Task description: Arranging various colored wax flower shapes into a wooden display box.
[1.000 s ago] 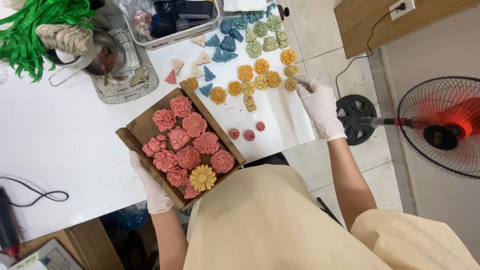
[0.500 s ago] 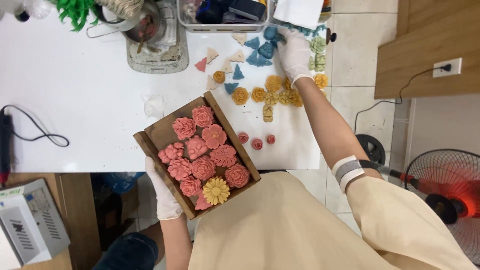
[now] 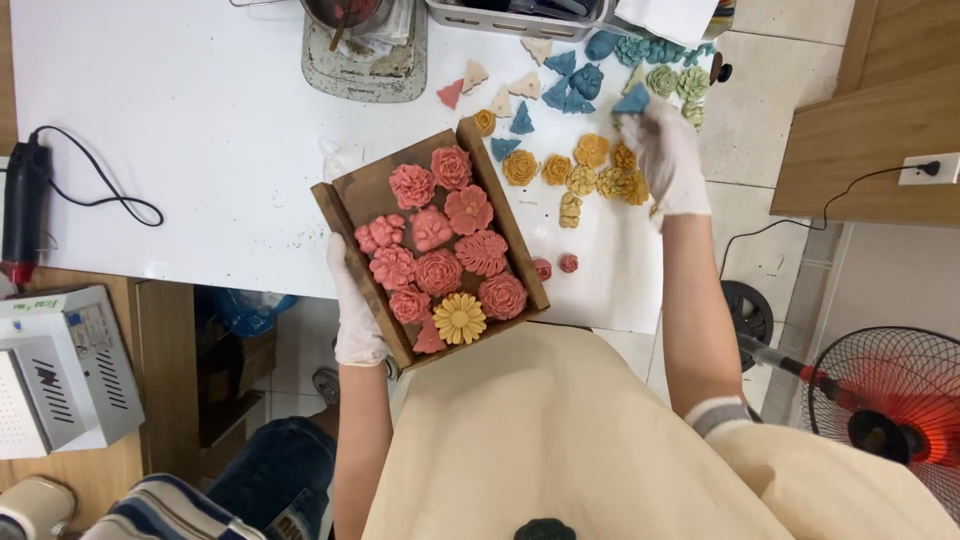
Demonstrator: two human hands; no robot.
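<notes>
On the white bench [image 3: 180, 120], left hand [image 3: 355, 305] clasps wooden tray [image 3: 350, 195] of pink flowers [image 3: 440, 245]; right hand [image 3: 665, 155] pinches blue piece [image 3: 632, 100].

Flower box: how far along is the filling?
Done: wooden box nearly packed with pink flowers plus one yellow daisy. In hand: left hand steadies the box; right hand pinches a blue piece. Left: orange, blue and green pieces on the table.
</notes>
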